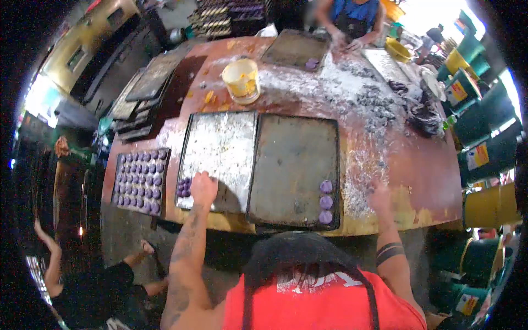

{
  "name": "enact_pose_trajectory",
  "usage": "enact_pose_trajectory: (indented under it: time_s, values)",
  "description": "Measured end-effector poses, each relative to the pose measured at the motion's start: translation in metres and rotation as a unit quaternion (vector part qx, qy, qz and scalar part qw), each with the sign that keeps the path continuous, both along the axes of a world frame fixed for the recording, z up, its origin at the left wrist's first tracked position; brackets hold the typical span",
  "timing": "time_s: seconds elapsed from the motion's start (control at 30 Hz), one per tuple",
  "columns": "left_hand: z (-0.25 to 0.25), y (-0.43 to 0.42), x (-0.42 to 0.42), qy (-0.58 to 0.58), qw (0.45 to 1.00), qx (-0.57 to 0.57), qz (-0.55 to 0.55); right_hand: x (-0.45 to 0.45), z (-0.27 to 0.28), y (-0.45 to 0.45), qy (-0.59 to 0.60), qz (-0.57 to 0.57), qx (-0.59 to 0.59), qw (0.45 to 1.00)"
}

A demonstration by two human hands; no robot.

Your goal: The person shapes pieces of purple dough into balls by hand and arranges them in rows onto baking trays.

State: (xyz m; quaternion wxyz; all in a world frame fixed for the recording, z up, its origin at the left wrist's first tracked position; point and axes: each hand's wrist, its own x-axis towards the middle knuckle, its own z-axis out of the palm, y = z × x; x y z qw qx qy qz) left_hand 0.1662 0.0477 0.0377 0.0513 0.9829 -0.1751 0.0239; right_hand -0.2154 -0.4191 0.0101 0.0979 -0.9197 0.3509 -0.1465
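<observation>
My left hand (204, 188) is closed over the lower part of a flour-dusted tray (220, 148), just right of a small cluster of purple balls (184, 187); what it holds, if anything, is hidden. Right of that tray lies a darker tray (294, 159) with a column of several purple dough rounds (326, 202) along its right edge. My right hand (377, 193) is low over the floured tabletop, right of the dark tray, its fingers smeared by motion.
A tray of purple pieces (140, 181) lies at the left, stacked trays (148, 82) behind it. A stained bucket (241, 81) stands beyond the middle trays. Across the table (423, 176), a person (352, 22) works near another tray (295, 50). Another person is at the lower left.
</observation>
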Motion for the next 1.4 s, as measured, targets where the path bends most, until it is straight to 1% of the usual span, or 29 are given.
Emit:
enact_pose_trajectory:
  time_s: [0.03,0.07,0.1,0.13,0.2,0.23,0.27,0.3,0.33,0.37,0.43,0.47,0.5,0.57,0.6,0.67,0.7,0.77,0.8,0.83,0.87,0.9,0.93,1.03,1.13,1.23,1.33,1.37,1.4]
  values:
    - [-0.014,0.010,0.011,-0.009,0.998,0.033,-0.049,-0.003,-0.008,0.011,0.023,0.060,-0.087,0.994]
    - [-0.013,0.008,0.013,-0.003,0.998,0.037,-0.041,-0.006,-0.025,0.011,0.043,0.038,-0.045,0.997]
    - [-0.009,0.006,0.018,0.006,0.998,0.028,-0.057,-0.009,-0.039,0.008,0.062,0.017,0.000,0.998]
    - [-0.003,-0.001,0.020,0.015,0.998,0.037,-0.055,-0.012,-0.037,0.008,0.057,0.013,0.023,0.998]
    - [0.016,-0.012,0.013,0.075,0.992,-0.098,-0.014,-0.014,-0.036,0.003,0.046,0.010,0.073,0.996]
    - [0.010,-0.019,0.019,0.144,0.956,-0.253,0.025,-0.008,-0.034,-0.001,-0.013,-0.029,0.171,0.985]
    - [0.004,-0.027,0.026,0.214,0.890,-0.397,0.061,-0.001,-0.034,-0.003,-0.073,-0.065,0.269,0.958]
    - [0.007,-0.044,0.018,0.320,0.729,-0.584,0.156,0.006,-0.033,-0.002,-0.130,-0.097,0.365,0.917]
    - [-0.009,-0.059,0.014,0.376,0.605,-0.696,0.092,0.023,-0.007,0.012,-0.195,-0.105,0.447,0.867]
    - [-0.010,-0.086,-0.004,0.383,0.586,-0.714,0.031,0.049,0.025,0.034,-0.257,-0.109,0.522,0.806]
    - [0.002,-0.141,-0.042,0.457,0.580,-0.674,0.027,0.086,0.042,0.059,-0.284,-0.051,0.531,0.796]
    - [0.016,-0.165,-0.065,0.465,0.604,-0.647,0.014,0.101,0.049,0.070,-0.252,0.009,0.445,0.859]
    - [0.027,-0.185,-0.081,0.471,0.628,-0.620,0.001,0.115,0.058,0.082,-0.216,0.068,0.350,0.909]
    - [0.040,-0.210,-0.102,0.492,0.654,-0.573,-0.039,0.128,0.115,0.112,-0.299,0.191,0.265,0.897]
    - [0.046,-0.218,-0.111,0.502,0.667,-0.547,-0.059,0.130,0.130,0.120,-0.284,0.213,0.262,0.897]
    - [0.069,-0.222,-0.132,0.555,0.619,-0.550,-0.079,0.127,0.146,0.126,-0.258,0.253,0.255,0.897]
    - [0.075,-0.224,-0.137,0.581,0.596,-0.547,-0.090,0.126,0.137,0.122,-0.253,0.252,0.207,0.911]
    - [0.070,-0.222,-0.143,0.600,0.554,-0.570,-0.091,0.126,0.112,0.114,-0.234,0.248,0.114,0.933]
    - [0.069,-0.224,-0.145,0.610,0.532,-0.581,-0.089,0.124,0.114,0.114,-0.251,0.271,0.123,0.921]
    - [0.100,-0.227,-0.160,0.555,0.623,-0.548,-0.058,0.120,0.119,0.118,-0.266,0.293,0.134,0.909]
    - [0.095,-0.231,-0.162,0.563,0.606,-0.560,-0.057,0.116,0.121,0.117,-0.280,0.316,0.142,0.895]
    - [0.084,-0.230,-0.164,0.572,0.588,-0.570,-0.055,0.110,0.116,0.114,-0.262,0.275,0.182,0.907]
    - [0.080,-0.236,-0.161,0.579,0.568,-0.582,-0.063,0.108,0.116,0.104,-0.251,0.276,0.225,0.900]
    - [0.083,-0.246,-0.169,0.509,0.640,-0.566,-0.105,0.094,0.114,0.076,-0.217,0.261,0.346,0.874]
    - [0.098,-0.263,-0.178,0.508,0.630,-0.586,-0.043,0.101,0.107,0.064,-0.209,0.230,0.453,0.836]
    - [0.079,-0.270,-0.170,0.605,0.528,-0.595,0.018,0.106,0.095,0.063,-0.333,0.154,0.636,0.678]
    - [0.074,-0.274,-0.165,0.578,0.533,-0.618,-0.016,0.115,0.079,0.082,-0.368,0.141,0.571,0.720]
    - [0.076,-0.276,-0.166,0.572,0.543,-0.615,-0.021,0.112,0.078,0.084,-0.403,0.168,0.604,0.666]
    - [0.085,-0.274,-0.167,0.565,0.556,-0.610,-0.027,0.110,0.085,0.078,-0.386,0.153,0.605,0.679]
